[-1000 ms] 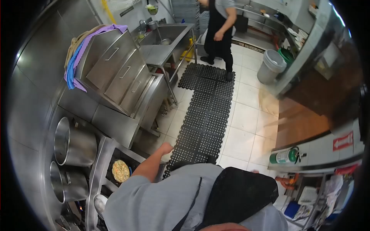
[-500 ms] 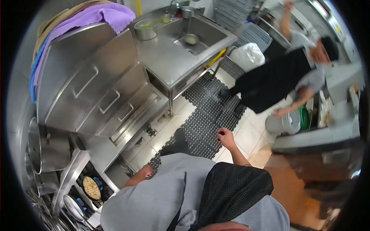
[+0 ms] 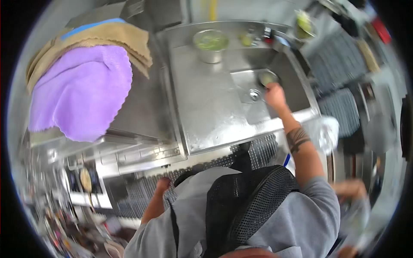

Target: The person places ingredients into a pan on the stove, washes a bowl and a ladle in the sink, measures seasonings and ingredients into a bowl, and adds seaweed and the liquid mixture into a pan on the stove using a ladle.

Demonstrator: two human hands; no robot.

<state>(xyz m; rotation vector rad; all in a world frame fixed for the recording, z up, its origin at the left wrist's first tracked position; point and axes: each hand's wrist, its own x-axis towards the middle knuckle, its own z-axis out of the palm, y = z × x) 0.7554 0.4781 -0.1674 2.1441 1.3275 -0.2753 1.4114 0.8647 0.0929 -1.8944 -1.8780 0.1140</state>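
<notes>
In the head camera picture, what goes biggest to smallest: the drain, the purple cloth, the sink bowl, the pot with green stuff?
1. Purple cloth
2. Pot with green stuff
3. Sink bowl, partly hidden
4. Drain

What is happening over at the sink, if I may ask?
The person's right hand reaches down into the sink at a small round vessel near the drain; whether the grip has closed on it is unclear. The left hand hangs low, away from the sink. A metal pot with something green inside stands beside the basin.
</notes>
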